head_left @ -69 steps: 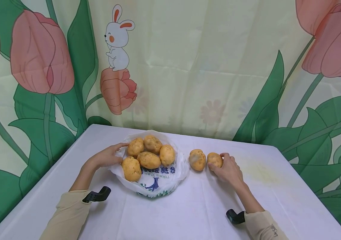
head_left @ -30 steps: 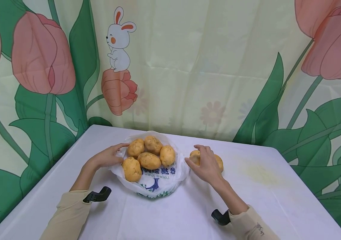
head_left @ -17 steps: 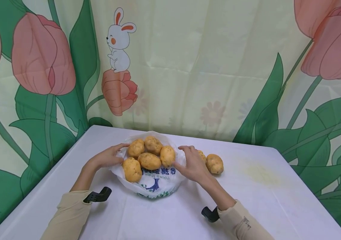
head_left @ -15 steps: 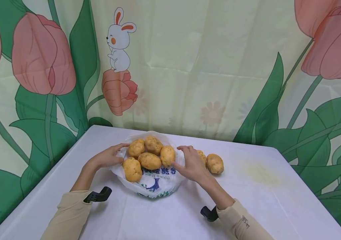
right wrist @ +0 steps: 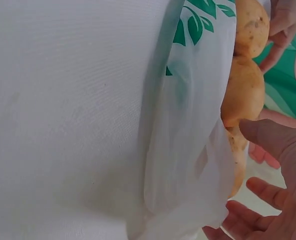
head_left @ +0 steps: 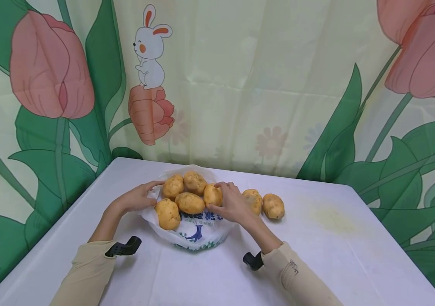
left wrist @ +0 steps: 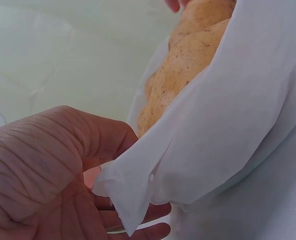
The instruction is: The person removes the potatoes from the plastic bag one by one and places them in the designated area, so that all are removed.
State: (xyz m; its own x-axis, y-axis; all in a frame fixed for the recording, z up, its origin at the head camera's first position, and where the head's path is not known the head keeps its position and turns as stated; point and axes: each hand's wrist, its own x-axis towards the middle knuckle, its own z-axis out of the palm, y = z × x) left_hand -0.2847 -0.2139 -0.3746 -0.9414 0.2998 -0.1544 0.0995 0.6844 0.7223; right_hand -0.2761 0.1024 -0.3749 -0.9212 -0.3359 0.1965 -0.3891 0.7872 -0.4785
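Observation:
A white plastic bag with blue and green print lies spread on the table, several potatoes resting in it. At its left edge my left hand pinches the bag's rim; the left wrist view shows the plastic between thumb and fingers. My right hand is at the rightmost potato in the bag, fingers spread around its right side. In the right wrist view, the thumb of that hand is at a potato, while the other fingers stay apart beside the bag.
Two more potatoes, one nearer and one farther right, lie on the white-covered table right of the bag. A curtain printed with tulips and a rabbit hangs behind the table. Black wrist mounts jut from both sleeves.
My right hand has let go of the far-right potato on the table and moved left to the rightmost potato in the bag. The left hand has stayed at the bag's rim.

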